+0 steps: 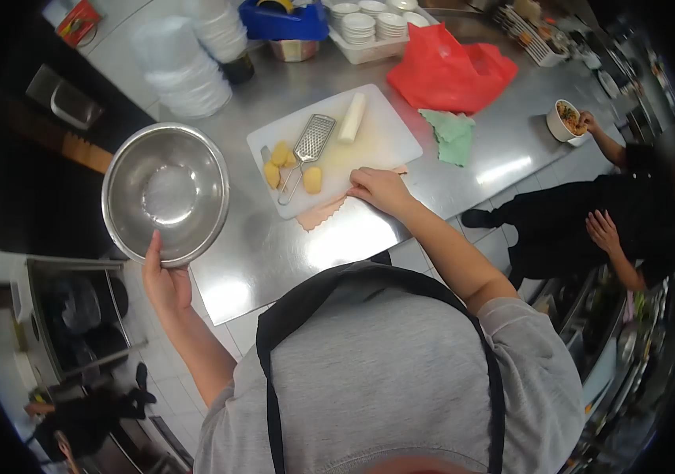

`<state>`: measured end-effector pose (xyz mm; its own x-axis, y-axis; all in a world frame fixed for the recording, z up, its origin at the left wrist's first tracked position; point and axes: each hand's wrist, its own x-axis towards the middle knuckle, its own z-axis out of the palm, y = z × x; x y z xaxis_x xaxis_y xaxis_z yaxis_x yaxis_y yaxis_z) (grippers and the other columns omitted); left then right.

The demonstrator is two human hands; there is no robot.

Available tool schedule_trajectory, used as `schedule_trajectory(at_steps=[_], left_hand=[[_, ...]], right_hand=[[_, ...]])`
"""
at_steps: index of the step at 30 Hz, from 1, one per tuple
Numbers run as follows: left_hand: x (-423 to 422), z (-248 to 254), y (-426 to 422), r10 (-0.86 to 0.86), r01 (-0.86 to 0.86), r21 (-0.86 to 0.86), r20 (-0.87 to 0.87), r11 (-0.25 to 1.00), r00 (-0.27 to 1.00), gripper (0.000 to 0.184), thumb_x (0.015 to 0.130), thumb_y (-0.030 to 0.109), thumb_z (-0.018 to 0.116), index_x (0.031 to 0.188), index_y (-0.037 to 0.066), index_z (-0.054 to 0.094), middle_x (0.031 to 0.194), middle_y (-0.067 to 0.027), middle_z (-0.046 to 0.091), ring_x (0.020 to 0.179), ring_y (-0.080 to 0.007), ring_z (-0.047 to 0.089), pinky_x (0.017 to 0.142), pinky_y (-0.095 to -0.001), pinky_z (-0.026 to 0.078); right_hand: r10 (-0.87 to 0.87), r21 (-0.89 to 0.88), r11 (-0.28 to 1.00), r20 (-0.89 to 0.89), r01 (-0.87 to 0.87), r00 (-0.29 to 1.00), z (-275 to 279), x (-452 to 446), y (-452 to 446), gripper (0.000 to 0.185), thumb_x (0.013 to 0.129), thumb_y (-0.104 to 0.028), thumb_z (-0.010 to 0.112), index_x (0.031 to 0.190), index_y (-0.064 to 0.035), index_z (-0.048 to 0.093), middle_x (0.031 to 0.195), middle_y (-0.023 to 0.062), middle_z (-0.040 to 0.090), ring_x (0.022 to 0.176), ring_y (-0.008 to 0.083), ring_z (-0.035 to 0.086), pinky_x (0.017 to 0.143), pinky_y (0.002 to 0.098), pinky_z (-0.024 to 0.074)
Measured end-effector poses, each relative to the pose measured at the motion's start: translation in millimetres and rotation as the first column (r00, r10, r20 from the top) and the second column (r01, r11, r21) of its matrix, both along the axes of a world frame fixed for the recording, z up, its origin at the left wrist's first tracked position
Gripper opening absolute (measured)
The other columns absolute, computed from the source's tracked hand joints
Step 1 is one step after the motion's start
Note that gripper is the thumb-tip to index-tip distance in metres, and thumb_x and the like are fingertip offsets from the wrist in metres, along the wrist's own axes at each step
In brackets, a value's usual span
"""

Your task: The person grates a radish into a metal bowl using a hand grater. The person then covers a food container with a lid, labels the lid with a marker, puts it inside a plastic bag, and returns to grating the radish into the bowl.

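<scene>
At far left, an open-fronted metal unit (77, 316) is standing on pale floor tiles (176, 399). To its right, a steel bowl (126, 193) is overlapping the left end of the worktable (274, 265); the left hand (167, 286) is holding its near rim, one digit lying inside. Stacked clear containers (183, 75) are rising behind. The steel tabletop is reflecting bright patches of light. On it, a white cutting board (391, 144), stained faintly yellow, is bearing peeled yellow pieces (281, 153), a grater (314, 141) lying among them, and a white peeled length (352, 118). Behind the board, a blue tub (284, 20) and small white dishes (358, 30) are standing. The right hand (380, 189) is resting at the board's near edge, over a peach cloth (322, 215); its fingers are curling narrowly, though whether they are gripping anything cannot be told. Farther right, a red bag (452, 71) and a green cloth (454, 141) are lying. At far right, another person (566, 217) is touching a food-filled white bowl (556, 125).
</scene>
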<state>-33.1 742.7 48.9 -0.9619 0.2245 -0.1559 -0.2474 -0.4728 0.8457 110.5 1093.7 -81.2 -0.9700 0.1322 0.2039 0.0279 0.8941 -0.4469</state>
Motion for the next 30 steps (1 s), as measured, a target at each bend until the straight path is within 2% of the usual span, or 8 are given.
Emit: schedule_trajectory(at_steps=[6, 13, 15, 17, 22, 24, 26, 30], left_hand=[[39, -13, 42, 0.090, -0.085, -0.059, 0.078, 0.995, 0.993, 0.040, 0.085, 0.015, 0.055, 0.115, -0.009, 0.042, 0.108, -0.0182, 0.055, 0.096, -0.0264, 0.059, 0.079, -0.0375, 0.051], [69, -47, 114, -0.307, 0.348, -0.059, 0.351, 0.935, 0.885, 0.047, 0.088, 0.027, 0.051, 0.120, -0.005, 0.041, 0.114, -0.0171, 0.054, 0.101, -0.0266, 0.056, 0.082, -0.0415, 0.048], [78, -54, 133, -0.359, 0.432, -0.088, 0.424, 0.898, 0.832, 0.052, 0.090, 0.034, 0.045, 0.123, -0.004, 0.038, 0.117, -0.0179, 0.052, 0.102, -0.0268, 0.056, 0.084, -0.0430, 0.048], [82, -63, 147, -0.385, 0.469, -0.098, 0.438, 0.878, 0.812, 0.054, 0.090, 0.037, 0.043, 0.125, -0.003, 0.036, 0.119, -0.0185, 0.050, 0.102, -0.0267, 0.056, 0.084, -0.0441, 0.048], [77, -94, 164, -0.466, 0.592, -0.333, 0.387, 0.734, 0.796, 0.066, 0.088, 0.049, 0.041, 0.132, 0.002, 0.027, 0.124, -0.0177, 0.043, 0.105, -0.0270, 0.054, 0.076, -0.0435, 0.052], [73, -89, 170, -0.419, 0.522, -0.450, 0.313, 0.725, 0.852, 0.065, 0.087, 0.048, 0.046, 0.131, 0.003, 0.031, 0.114, -0.0134, 0.047, 0.096, -0.0219, 0.055, 0.065, -0.0327, 0.053], [48, -106, 165, -0.370, 0.109, -0.778, -0.167, 0.619, 0.914, 0.058, 0.086, 0.042, 0.051, 0.126, 0.002, 0.039, 0.103, -0.0111, 0.047, 0.081, -0.0176, 0.052, 0.063, -0.0293, 0.048], [-7, -83, 167, -0.367, -0.300, -0.814, -0.511, 0.498, 0.778, 0.044, 0.085, 0.032, 0.055, 0.115, 0.001, 0.048, 0.097, -0.0144, 0.047, 0.074, -0.0233, 0.050, 0.073, -0.0334, 0.042]], right_hand=[[0.062, -0.025, 0.998, 0.022, -0.062, 0.998, 5, -49, 20, 0.022, 0.077, -0.029, 0.060, 0.080, -0.0101, 0.049, 0.075, 0.0072, 0.056, 0.073, 0.0275, 0.057, 0.063, 0.0382, 0.0438], [0.092, -0.077, 0.994, 0.132, -0.082, 0.987, -1, -111, 44, 0.022, 0.078, -0.027, 0.059, 0.085, -0.0075, 0.055, 0.082, 0.0123, 0.062, 0.077, 0.0299, 0.059, 0.066, 0.0383, 0.0457], [0.166, -0.314, 0.947, 0.308, -0.065, 0.937, 20, -120, 69, 0.019, 0.082, -0.027, 0.053, 0.095, -0.0150, 0.060, 0.078, 0.0134, 0.063, 0.079, 0.0272, 0.061, 0.068, 0.0376, 0.0463], [-0.064, -0.135, 0.987, 0.208, 0.093, 0.976, 40, -131, 88, 0.026, 0.083, -0.035, 0.052, 0.104, -0.0195, 0.059, 0.085, 0.0132, 0.062, 0.082, 0.0262, 0.061, 0.071, 0.0363, 0.0468], [-0.084, -0.017, 0.996, 0.130, 0.087, 0.988, 62, -159, 79, 0.038, 0.083, -0.044, 0.051, 0.115, -0.0239, 0.054, 0.110, 0.0132, 0.051, 0.097, 0.0272, 0.055, 0.078, 0.0374, 0.0459], [-0.122, 0.080, 0.991, 0.179, 0.109, 0.976, 62, -165, 70, 0.042, 0.082, -0.046, 0.051, 0.118, -0.0252, 0.051, 0.117, 0.0129, 0.046, 0.103, 0.0282, 0.052, 0.080, 0.0382, 0.0453], [-0.212, 0.171, 0.970, 0.249, 0.173, 0.945, 61, -163, 67, 0.040, 0.082, -0.045, 0.051, 0.116, -0.0230, 0.052, 0.116, 0.0138, 0.043, 0.107, 0.0298, 0.048, 0.082, 0.0391, 0.0445], [-0.270, 0.132, 0.959, 0.180, 0.249, 0.946, 24, -157, 88, 0.035, 0.082, -0.039, 0.052, 0.109, -0.0174, 0.054, 0.112, 0.0165, 0.045, 0.106, 0.0310, 0.046, 0.082, 0.0406, 0.0443]])
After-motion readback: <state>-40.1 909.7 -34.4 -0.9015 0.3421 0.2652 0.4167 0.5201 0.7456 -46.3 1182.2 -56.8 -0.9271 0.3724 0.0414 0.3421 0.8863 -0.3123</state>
